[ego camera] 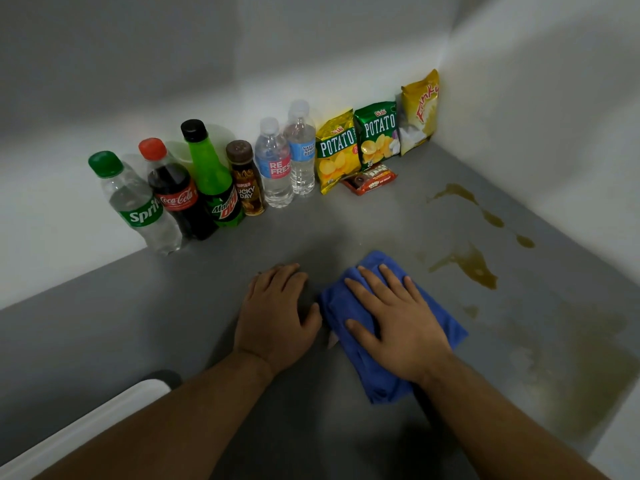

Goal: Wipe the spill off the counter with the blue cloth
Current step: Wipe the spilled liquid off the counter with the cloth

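A folded blue cloth (349, 306) lies on the grey counter (173, 323) near the middle. My right hand (394, 327) rests flat on top of it, fingers spread, pressing it down. My left hand (277, 317) lies palm down on the bare counter just left of the cloth, holding nothing. A brownish-yellow spill (474, 265) sits to the right of the cloth, with smaller drops (491, 218) trailing toward the back corner and a faint smeared patch (571, 368) at the right front.
Several drink bottles (194, 195) stand in a row along the back wall. Chip bags (356, 147) and a small red packet (370, 178) fill the back right corner. White walls close the back and right. A white edge (86, 427) runs at the lower left.
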The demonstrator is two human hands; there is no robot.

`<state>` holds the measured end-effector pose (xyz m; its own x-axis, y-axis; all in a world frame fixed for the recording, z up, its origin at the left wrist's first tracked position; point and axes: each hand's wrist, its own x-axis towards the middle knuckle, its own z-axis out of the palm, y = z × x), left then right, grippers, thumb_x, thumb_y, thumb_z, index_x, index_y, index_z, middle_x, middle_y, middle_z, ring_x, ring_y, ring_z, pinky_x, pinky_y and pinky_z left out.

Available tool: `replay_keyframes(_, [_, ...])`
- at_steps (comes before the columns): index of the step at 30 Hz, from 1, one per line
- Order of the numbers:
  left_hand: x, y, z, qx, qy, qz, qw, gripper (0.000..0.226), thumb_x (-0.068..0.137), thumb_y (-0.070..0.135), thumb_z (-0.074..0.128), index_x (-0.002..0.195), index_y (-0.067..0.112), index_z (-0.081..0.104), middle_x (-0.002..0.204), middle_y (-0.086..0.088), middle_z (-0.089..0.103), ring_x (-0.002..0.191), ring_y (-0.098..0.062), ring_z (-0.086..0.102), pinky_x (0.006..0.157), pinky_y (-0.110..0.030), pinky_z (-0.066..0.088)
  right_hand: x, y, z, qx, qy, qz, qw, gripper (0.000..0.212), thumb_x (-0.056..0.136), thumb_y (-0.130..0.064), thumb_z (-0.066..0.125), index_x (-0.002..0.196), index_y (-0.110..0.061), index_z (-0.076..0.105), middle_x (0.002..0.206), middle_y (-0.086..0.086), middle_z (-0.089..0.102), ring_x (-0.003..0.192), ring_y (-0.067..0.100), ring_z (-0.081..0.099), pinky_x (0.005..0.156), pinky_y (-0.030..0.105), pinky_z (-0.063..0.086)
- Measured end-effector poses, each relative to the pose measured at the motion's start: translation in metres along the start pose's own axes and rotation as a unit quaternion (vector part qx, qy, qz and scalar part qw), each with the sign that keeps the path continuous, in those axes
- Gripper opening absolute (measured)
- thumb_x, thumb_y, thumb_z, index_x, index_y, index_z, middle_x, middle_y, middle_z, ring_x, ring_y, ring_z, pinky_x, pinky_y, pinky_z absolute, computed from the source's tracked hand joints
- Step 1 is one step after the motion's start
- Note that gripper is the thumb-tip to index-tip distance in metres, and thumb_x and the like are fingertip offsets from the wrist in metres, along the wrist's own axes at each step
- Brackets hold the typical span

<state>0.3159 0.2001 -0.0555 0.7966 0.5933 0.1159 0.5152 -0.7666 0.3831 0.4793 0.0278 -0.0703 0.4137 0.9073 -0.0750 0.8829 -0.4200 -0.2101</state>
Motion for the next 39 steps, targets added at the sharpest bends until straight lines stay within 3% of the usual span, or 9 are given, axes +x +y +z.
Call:
replay_keyframes(3, [0.006,-0.013,-0.008,-0.016,0.01,0.007,1.0,0.053,0.087,0.042,0.057,0.131,0.013,0.062,0.142,-0.006,0.058,0.129,-0.028,0.054,0.108,-0.046,0.046,0.005,0.022,-0.006,-0.001,0.004,0.026,1.0,0.073,0.097,-0.08,0.015,0.163,-0.048,0.006,0.172,-0.018,0.004,0.159,0.017,-0.008,0.128,0.05,-0.002])
replay_keyframes(8, [0.023,-0.04,-0.018,0.016,0.035,-0.011,0.999,0.05,0.088,0.038,0.065,0.132,0.014,0.062,0.143,-0.006,0.058,0.132,-0.027,0.052,0.114,-0.044,0.038,0.054,0.007,-0.012,-0.025,0.003,0.106,0.994,0.076,0.096,-0.076,0.009,0.164,-0.043,0.0,0.174,-0.008,-0.001,0.159,0.027,-0.007,0.127,0.056,-0.003])
replay_keyframes(12, [0.028,-0.045,-0.013,0.027,0.026,-0.02,0.999,0.052,0.089,0.042,0.062,0.135,0.018,0.06,0.148,-0.005,0.054,0.137,-0.025,0.047,0.118,-0.046,0.036,0.051,-0.006,-0.003,-0.022,0.002,0.046,0.999,0.072,0.099,-0.075,0.009,0.164,-0.043,-0.001,0.173,-0.013,-0.004,0.159,0.023,-0.012,0.125,0.047,-0.013])
replay_keyframes(15, [0.027,-0.047,-0.011,0.027,0.028,-0.02,0.999,0.053,0.089,0.046,0.057,0.136,0.02,0.058,0.15,-0.002,0.052,0.139,-0.022,0.044,0.118,-0.047,0.037,0.033,0.011,-0.004,0.002,0.003,-0.004,1.0,0.072,0.098,-0.079,0.013,0.163,-0.048,0.006,0.17,-0.021,0.0,0.159,0.016,-0.008,0.128,0.047,-0.003])
replay_keyframes(23, [0.029,-0.047,-0.009,0.031,0.027,-0.023,0.999,0.055,0.089,0.048,0.054,0.138,0.021,0.055,0.15,0.0,0.05,0.139,-0.022,0.042,0.119,-0.049,0.036,0.09,0.007,-0.014,-0.028,-0.006,0.108,0.994,0.075,0.098,-0.073,0.015,0.164,-0.041,0.003,0.174,-0.007,0.0,0.159,0.028,-0.005,0.127,0.056,-0.001])
replay_keyframes(31, [0.029,-0.048,-0.008,0.024,0.029,-0.02,0.999,0.051,0.089,0.044,0.054,0.132,0.019,0.059,0.148,-0.002,0.052,0.136,-0.024,0.045,0.116,-0.049,0.039,0.063,0.0,-0.005,-0.013,-0.009,-0.005,1.0,0.074,0.097,-0.078,0.006,0.164,-0.045,0.003,0.171,-0.018,-0.001,0.159,0.016,-0.008,0.129,0.05,0.001])
replay_keyframes(35, [0.03,-0.049,-0.007,0.029,0.024,-0.021,0.999,0.053,0.09,0.046,0.052,0.136,0.019,0.057,0.149,-0.001,0.05,0.137,-0.023,0.043,0.118,-0.05,0.037,0.081,0.017,-0.014,-0.027,0.0,0.051,0.998,0.075,0.096,-0.076,0.009,0.164,-0.044,0.005,0.173,-0.012,0.006,0.16,0.02,-0.002,0.128,0.05,0.001])
replay_keyframes(39, [0.03,-0.048,-0.007,0.03,0.028,-0.02,0.999,0.052,0.089,0.045,0.053,0.133,0.018,0.058,0.146,-0.003,0.052,0.135,-0.025,0.044,0.114,-0.052,0.04,0.12,-0.01,-0.011,-0.031,-0.002,0.101,0.994,0.073,0.1,-0.069,0.013,0.165,-0.036,0.003,0.175,-0.005,0.001,0.159,0.029,-0.003,0.126,0.056,-0.001])
